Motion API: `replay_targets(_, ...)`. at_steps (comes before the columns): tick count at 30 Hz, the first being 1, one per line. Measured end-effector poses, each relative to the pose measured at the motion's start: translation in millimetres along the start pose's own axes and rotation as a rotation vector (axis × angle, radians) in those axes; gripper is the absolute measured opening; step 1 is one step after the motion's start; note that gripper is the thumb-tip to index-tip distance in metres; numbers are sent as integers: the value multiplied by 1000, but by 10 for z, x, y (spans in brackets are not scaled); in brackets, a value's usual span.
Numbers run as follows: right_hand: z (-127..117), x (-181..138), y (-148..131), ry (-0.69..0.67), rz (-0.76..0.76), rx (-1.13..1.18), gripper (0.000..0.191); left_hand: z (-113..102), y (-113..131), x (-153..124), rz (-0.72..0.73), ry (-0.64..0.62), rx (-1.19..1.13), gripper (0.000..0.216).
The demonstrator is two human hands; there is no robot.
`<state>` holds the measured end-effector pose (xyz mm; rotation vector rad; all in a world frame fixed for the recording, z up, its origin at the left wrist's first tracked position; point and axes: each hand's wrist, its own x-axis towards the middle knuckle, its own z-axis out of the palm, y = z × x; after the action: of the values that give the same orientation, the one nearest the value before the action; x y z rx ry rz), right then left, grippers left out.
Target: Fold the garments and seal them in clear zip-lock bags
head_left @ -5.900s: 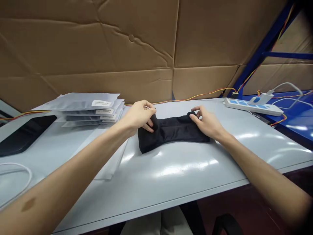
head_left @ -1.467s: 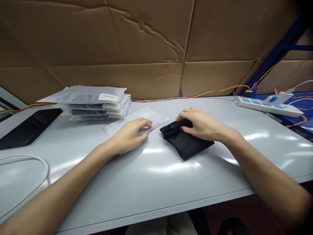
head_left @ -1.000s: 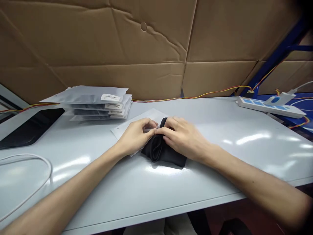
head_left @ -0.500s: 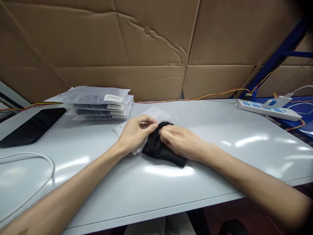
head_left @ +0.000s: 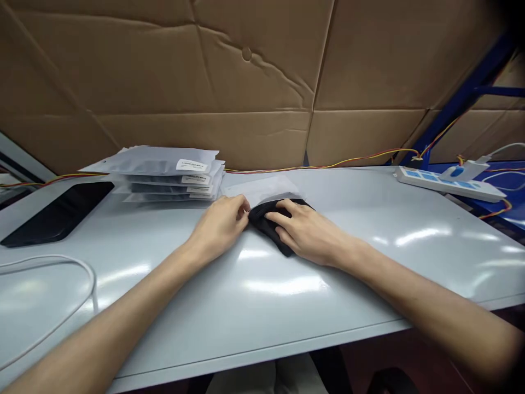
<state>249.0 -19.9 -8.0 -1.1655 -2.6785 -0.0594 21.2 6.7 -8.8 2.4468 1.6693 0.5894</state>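
Left hand (head_left: 219, 230): touching the black cloth (head_left: 257, 218) with bent fingers (head_left: 241, 205); I cannot tell if they are gripping.
Right hand (head_left: 309, 232): pressing on the cloth, fingers (head_left: 283, 219) open.
Cloth: lying on the table (head_left: 328, 306), its top edge going under the clear bag (head_left: 262, 189).

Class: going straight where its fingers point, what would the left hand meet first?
The left hand would probably meet the translucent plastic sleeve, at its edge by the black cloth; depth is unclear.

Left hand (head_left: 219, 231) lies palm down with fingers loosely curled, right hand (head_left: 301, 232) palm down with fingers extended, the two close together but not touching; both bare forearms (head_left: 123, 320) angle inward across the tabletop's near edge (head_left: 262, 355).
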Motion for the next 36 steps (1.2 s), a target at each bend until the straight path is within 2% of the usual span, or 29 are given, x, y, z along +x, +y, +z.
replay_targets(4,35,38,-27,-1,92,-54,42,-19,112,-48,43,80,69,15)
replay_targets(9,72,126,-89,10,154,-111,45,5,229,-64,136,183,281,23)
replay_targets(15,96,191,-104,14,184,-172,48,77,193,-40,278,222,393,28)
replay_targets(21,84,175,-86,36,154,-194,52,101,147,-2,288,270,366,27)
replay_targets(27,85,147,1,23,71,-132,52,93,122,39,250,219,253,32)
replay_targets(29,73,138,37,43,21,-98,51,81,106,50,183,179,238,31)
replay_targets(32,8,117,97,82,-24,-38,38,59,58,67,73,104,240,30)
replay_targets(34,-60,89,157,136,18,-25,33,36,23,72,51,65,214,32)
replay_targets(36,-125,44,243,204,131,-23,28,1,10,63,47,24,173,35)
